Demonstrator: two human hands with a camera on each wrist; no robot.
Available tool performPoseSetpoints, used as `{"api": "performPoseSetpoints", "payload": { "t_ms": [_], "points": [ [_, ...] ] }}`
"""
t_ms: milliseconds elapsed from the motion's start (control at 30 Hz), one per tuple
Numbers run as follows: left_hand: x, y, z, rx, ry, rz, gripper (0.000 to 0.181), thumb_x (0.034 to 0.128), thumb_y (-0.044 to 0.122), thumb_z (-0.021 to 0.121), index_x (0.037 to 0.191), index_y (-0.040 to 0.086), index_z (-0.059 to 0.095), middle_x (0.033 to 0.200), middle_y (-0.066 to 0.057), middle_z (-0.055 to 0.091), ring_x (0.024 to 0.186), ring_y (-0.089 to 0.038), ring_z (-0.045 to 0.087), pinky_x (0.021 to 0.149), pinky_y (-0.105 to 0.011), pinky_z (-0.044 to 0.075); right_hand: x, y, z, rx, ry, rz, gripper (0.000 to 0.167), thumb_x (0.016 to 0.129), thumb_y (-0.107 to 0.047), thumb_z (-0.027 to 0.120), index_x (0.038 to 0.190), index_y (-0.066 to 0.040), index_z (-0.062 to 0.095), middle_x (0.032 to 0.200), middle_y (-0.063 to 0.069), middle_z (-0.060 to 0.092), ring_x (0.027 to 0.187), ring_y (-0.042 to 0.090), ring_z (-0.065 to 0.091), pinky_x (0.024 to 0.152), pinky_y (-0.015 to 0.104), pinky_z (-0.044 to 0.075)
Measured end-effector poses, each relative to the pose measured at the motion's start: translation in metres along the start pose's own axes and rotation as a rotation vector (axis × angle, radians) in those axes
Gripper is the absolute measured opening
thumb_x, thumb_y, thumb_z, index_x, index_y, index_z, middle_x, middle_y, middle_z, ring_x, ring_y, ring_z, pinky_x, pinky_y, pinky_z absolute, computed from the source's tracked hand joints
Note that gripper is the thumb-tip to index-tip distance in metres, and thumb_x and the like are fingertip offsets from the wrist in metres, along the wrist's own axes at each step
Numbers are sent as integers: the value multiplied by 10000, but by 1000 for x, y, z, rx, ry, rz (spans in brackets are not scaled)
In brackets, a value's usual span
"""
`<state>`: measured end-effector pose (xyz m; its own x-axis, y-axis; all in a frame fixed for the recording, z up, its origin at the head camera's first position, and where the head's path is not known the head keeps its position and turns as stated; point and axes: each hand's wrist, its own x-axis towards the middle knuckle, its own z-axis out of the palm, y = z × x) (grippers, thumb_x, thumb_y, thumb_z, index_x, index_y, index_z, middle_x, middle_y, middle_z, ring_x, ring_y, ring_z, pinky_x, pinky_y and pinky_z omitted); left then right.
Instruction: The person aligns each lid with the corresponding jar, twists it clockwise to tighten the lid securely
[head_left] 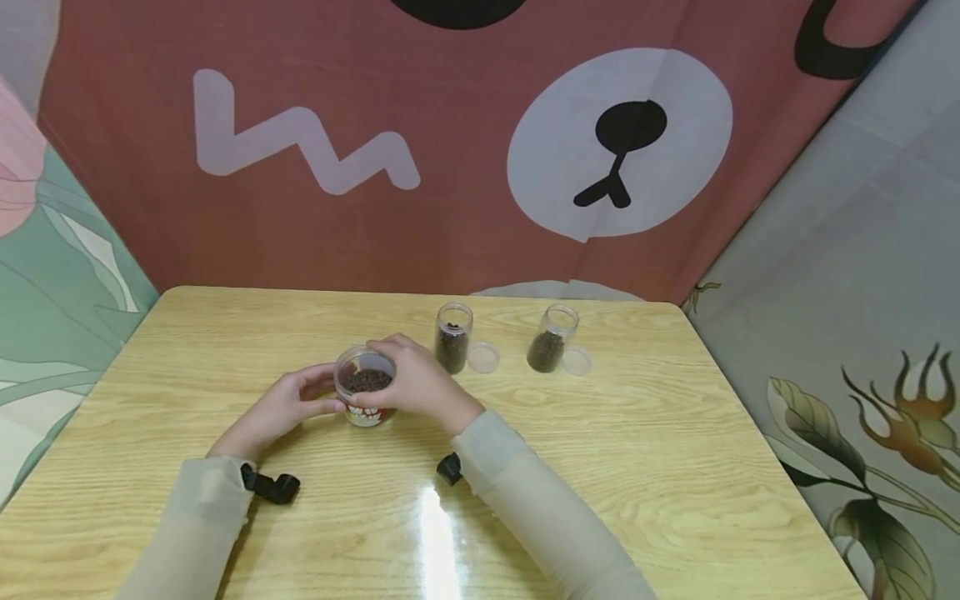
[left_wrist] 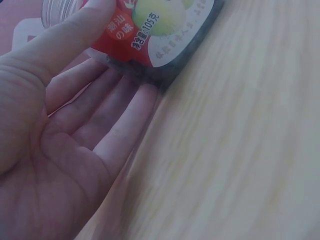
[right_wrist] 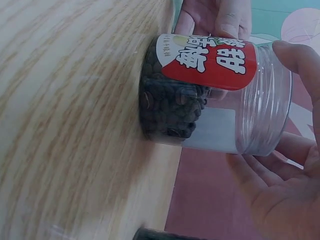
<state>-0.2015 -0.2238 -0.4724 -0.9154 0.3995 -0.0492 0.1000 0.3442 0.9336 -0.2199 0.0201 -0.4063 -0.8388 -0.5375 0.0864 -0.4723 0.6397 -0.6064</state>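
A wide clear plastic jar with a red label stands upright at the table's middle left, lidless. Dark brown bean-like pieces fill its lower part. My left hand holds its left side; in the left wrist view the thumb lies on the label and the fingers reach around the lower wall. From the right, my right hand grips the jar near its open rim, with thumb and fingers on opposite sides. Whether the base touches the table fully is hard to tell.
Behind the right hand stands a narrow clear jar partly filled with dark pieces, a clear lid beside it. Farther right are a similar jar and another lid. A printed cloth hangs behind the wooden table.
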Motion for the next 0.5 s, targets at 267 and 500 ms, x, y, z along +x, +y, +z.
{"api": "performPoseSetpoints", "payload": {
  "t_ms": [267, 500],
  "points": [
    [1, 0, 0, 3, 7, 18, 676, 928, 272, 761, 1486, 13, 481, 1474, -179, 528, 1356, -370, 493, 1065, -363, 447, 1, -1, -2, 2, -19, 15, 846, 778, -461, 871, 1475, -115, 539, 1422, 54, 560, 1248, 195, 562, 1031, 300, 477],
    [1, -1, 0, 9, 2, 2, 676, 933, 290, 753, 1494, 30, 477, 1474, -160, 534, 1366, -356, 484, 1098, -471, 409, 2, -3, -5, 14, -68, 34, 858, 776, -432, 885, 1496, -146, 516, 1455, 37, 539, 1267, 183, 548, 1038, 305, 470]
  ]
}}
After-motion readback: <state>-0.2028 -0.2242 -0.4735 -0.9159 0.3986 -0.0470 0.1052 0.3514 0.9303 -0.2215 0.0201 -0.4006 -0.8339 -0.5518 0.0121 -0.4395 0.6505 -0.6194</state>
